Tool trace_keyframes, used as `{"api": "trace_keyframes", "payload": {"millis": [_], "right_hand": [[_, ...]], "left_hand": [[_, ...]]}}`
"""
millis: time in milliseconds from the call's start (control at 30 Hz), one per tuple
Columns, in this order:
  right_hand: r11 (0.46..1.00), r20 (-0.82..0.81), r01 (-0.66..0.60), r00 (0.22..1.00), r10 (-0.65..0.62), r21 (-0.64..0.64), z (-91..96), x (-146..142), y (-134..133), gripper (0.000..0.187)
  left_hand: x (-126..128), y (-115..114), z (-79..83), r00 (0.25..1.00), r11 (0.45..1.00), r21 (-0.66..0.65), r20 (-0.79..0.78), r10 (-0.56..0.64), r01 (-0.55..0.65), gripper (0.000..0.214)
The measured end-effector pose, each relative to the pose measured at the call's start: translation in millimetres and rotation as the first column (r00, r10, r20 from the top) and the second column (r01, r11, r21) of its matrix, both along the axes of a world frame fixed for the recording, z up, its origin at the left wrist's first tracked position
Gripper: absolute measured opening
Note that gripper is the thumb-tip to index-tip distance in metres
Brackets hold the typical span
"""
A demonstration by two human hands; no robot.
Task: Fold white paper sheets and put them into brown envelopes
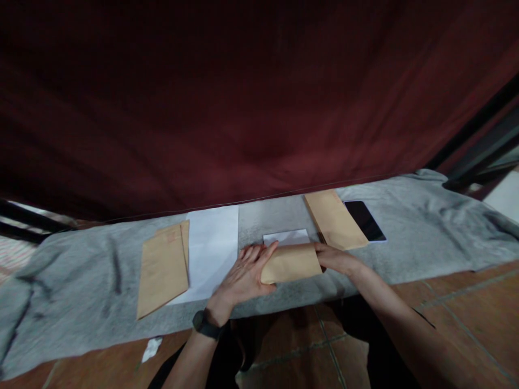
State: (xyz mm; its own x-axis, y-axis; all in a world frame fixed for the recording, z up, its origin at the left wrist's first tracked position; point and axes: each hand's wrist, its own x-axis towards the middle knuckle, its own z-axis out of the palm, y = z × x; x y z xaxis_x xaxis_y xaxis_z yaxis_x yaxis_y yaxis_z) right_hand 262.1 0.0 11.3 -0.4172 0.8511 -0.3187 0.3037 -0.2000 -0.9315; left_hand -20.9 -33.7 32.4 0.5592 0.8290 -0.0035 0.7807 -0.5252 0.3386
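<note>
A brown paper envelope (292, 263) lies crosswise in front of me, between my hands. My left hand (249, 270) is closed on its left end, with the thumb and fingers around the edge. At the right end, my right hand (334, 259) grips the envelope, its fingertips hidden behind the paper. Just beyond the envelope, a piece of white paper (286, 236) shows, partly covered by it.
Left of my hands, several brown envelopes (164, 265) overlap white sheets (214, 243). To the right, another brown envelope (336, 219) lies beside a dark phone (365, 220). A grey cloth (421, 232) covers the surface, backed by a dark red curtain (259, 119). A white scrap (151, 349) is on the tiled floor.
</note>
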Motion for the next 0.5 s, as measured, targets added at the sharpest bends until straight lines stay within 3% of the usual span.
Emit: {"api": "trace_keyframes", "payload": {"millis": [67, 167, 267, 367, 500], "right_hand": [[0.999, -0.116, 0.028, 0.993, -0.033, -0.040, 4.1, 3, 6, 0.034], [0.978, -0.210, 0.204, 0.958, -0.194, 0.030, 2.4, 6, 15, 0.042], [0.905, 0.043, 0.329, 0.935, -0.353, 0.271, -9.0, 3, 14, 0.039], [0.828, 0.425, 0.180, 0.789, -0.444, 0.531, -19.4, -6, 4, 0.038], [0.834, 0.682, -0.025, 0.589, -0.433, 0.551, -17.8, -19, -10, 0.049]], "left_hand": [[-7, 0, 4.5, 0.999, 0.998, 0.041, 0.011, 0.044, -0.045, 0.116], [-22, 3, 8.6, 0.990, 0.986, 0.087, 0.032, 0.138, -0.140, 0.116], [-38, 7, 5.9, 0.985, 0.982, 0.085, 0.027, 0.169, -0.171, 0.119], [-50, 8, -0.6, 0.984, 0.981, 0.070, 0.007, 0.180, -0.180, 0.119], [-64, 7, -6.6, 0.973, 0.972, 0.052, -0.015, 0.229, -0.228, 0.116]]}}
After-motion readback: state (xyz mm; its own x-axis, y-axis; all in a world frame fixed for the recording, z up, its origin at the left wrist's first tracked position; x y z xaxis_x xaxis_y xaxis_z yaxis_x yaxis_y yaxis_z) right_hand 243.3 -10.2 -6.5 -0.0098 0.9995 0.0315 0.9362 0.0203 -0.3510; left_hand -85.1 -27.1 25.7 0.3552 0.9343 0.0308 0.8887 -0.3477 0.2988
